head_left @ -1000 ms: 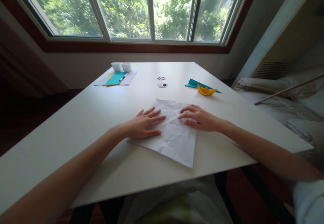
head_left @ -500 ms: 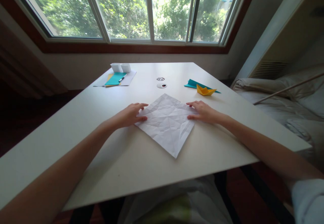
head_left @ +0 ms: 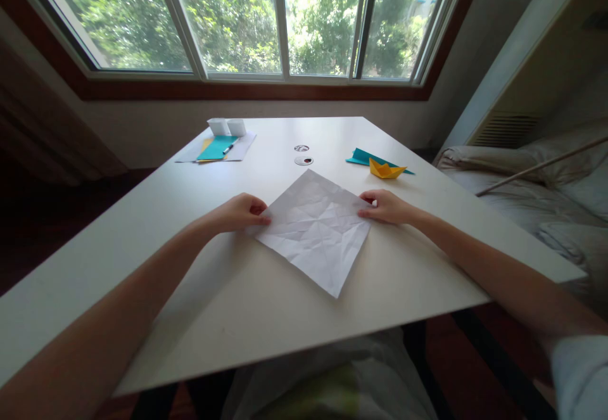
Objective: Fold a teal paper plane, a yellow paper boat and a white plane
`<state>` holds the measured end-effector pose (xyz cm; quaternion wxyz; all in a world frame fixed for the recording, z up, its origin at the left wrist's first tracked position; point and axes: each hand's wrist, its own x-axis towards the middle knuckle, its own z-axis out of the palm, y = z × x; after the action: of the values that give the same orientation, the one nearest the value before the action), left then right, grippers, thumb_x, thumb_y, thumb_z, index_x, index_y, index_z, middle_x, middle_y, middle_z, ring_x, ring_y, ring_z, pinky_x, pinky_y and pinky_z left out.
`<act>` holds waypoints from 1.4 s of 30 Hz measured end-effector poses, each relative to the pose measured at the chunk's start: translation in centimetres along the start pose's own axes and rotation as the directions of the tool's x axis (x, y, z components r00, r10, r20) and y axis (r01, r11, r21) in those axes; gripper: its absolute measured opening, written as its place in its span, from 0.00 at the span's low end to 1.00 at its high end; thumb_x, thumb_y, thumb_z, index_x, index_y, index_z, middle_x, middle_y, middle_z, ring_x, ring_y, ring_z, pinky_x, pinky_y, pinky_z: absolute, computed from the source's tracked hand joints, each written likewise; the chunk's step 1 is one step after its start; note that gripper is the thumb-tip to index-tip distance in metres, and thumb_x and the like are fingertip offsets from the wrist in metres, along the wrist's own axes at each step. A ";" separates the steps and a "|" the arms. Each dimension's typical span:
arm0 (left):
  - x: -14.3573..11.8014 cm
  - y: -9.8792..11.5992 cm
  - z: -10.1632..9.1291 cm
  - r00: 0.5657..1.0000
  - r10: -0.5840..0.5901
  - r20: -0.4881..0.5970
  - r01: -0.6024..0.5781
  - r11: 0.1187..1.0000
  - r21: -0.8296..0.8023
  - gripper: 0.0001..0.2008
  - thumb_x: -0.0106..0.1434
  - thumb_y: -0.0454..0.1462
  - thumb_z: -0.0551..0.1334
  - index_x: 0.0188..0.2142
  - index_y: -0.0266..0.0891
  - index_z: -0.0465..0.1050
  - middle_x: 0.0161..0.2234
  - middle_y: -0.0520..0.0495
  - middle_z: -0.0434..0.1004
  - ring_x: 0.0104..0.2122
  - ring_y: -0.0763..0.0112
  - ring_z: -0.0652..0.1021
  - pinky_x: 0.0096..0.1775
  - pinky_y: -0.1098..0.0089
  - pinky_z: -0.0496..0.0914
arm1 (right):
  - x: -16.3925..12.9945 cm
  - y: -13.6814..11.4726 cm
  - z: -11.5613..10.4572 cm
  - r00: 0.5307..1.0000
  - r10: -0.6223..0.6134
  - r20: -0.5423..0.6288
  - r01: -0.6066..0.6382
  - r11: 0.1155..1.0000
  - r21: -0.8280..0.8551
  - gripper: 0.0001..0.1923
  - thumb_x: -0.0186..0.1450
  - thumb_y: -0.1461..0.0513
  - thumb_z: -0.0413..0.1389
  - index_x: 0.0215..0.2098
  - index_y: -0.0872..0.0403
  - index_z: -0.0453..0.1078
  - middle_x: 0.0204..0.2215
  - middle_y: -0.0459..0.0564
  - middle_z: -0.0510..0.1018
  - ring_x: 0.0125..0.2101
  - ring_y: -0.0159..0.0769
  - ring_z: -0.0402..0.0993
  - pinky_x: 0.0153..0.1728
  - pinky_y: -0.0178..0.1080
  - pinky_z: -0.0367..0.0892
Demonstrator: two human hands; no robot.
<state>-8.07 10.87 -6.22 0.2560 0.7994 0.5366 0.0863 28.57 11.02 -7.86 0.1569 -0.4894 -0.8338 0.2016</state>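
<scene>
- White bench [head_left: 199, 293], big flat top, runs from the person's lap to the wall under the window [head_left: 280, 21]; green trees outside.
- Bed [head_left: 532, 198] with rumpled pale bedding off the bench's right side.
- Creased white paper sheet [head_left: 316, 230] lies about mid-bench, turned like a diamond: one corner toward the person, one toward the window. Looks flat, many fold lines across it.
- Left hand [head_left: 240, 212] at the sheet's left corner, fingers curled in, pinching the paper edge between thumb and fingertips.
- Right hand [head_left: 387, 206] at the sheet's right corner, same narrow pinch on the edge. Both forearms rest low over the bench.
- Stack of loose sheets [head_left: 216, 149] at far left: pale paper below, teal on top, yellow edge showing, a pen [head_left: 229, 148] lying across.
- Two small white boxes [head_left: 227, 127] just behind that stack.
- Teal paper piece [head_left: 363, 156] far right, with a yellow folded boat [head_left: 386, 169] touching its near side.
- Two round cable ports [head_left: 303, 155] in the benchtop, beyond the sheet.
</scene>
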 end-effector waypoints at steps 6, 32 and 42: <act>-0.1 -0.2 -0.3 0.994 0.011 -0.108 -0.021 0.995 -0.096 0.16 0.50 0.48 0.60 0.20 0.37 0.63 0.20 0.55 0.59 0.21 0.76 0.62 0.23 0.74 0.55 | 0.3 0.6 -0.4 0.999 -0.025 -0.042 0.027 0.999 0.045 0.14 0.56 0.52 0.54 0.30 0.56 0.69 0.26 0.46 0.72 0.27 0.33 0.64 0.28 0.35 0.57; 0.8 -2.5 -0.1 0.933 0.318 -0.171 -0.317 0.948 0.034 0.15 0.54 0.42 0.57 0.35 0.38 0.77 0.31 0.47 0.77 0.27 0.73 0.72 0.27 0.75 0.63 | 0.6 3.0 -0.9 0.886 -0.456 -0.090 0.436 0.883 -0.173 0.07 0.58 0.68 0.51 0.31 0.53 0.69 0.32 0.50 0.75 0.34 0.35 0.68 0.37 0.37 0.64; 0.7 -1.8 0.2 0.916 0.384 -0.119 -0.369 0.920 0.133 0.13 0.55 0.35 0.55 0.37 0.41 0.77 0.33 0.48 0.76 0.28 0.74 0.72 0.32 0.74 0.66 | -0.9 -3.0 -0.3 0.872 -0.452 -0.185 0.318 0.813 -0.488 0.27 0.59 0.65 0.54 0.56 0.55 0.57 0.48 0.57 0.70 0.48 0.47 0.65 0.48 0.50 0.60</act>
<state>-9.12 11.96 -7.39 0.1521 0.8921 0.3933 0.1621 26.88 9.00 -6.22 0.2009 -0.3551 -0.9070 -0.1045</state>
